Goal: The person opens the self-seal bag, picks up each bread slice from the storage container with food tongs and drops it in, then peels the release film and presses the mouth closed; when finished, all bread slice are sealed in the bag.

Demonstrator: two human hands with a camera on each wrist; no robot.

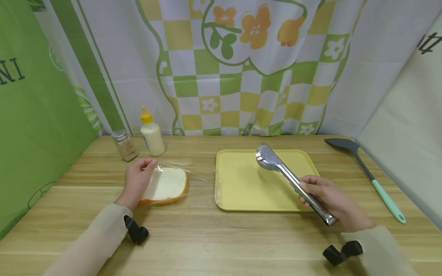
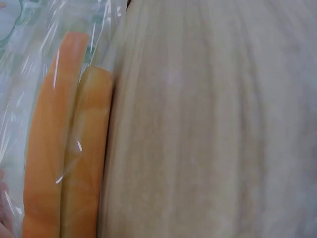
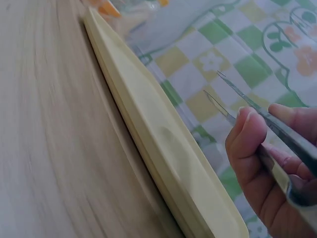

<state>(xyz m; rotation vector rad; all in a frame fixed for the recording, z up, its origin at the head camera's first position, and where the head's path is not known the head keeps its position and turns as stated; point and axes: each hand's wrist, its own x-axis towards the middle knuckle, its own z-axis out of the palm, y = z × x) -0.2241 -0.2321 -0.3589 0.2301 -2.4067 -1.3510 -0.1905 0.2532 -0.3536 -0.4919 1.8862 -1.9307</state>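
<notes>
Slices of bread (image 1: 169, 183) with an orange crust lie in a clear plastic bag (image 1: 198, 179) at the left of the table. My left hand (image 1: 136, 179) pinches the bag's upper left edge between thumb and fingers. Two crust edges of the bread (image 2: 49, 148) show side by side through the plastic in the left wrist view. Metal tongs (image 1: 288, 174) are gripped by my right hand (image 1: 324, 193) above the yellow tray (image 1: 241, 206). In the right wrist view the two arms of the tongs (image 3: 277, 124) stand slightly apart with nothing between their tips.
A squeeze bottle (image 1: 153, 138) with a yellow cap and a seasoning jar (image 1: 125, 145) stand behind the bread. Along the right side lies a spatula (image 1: 386, 199) with a black blade and mint handle. A patterned curtain (image 1: 248, 84) hangs behind the wooden table (image 1: 207, 245).
</notes>
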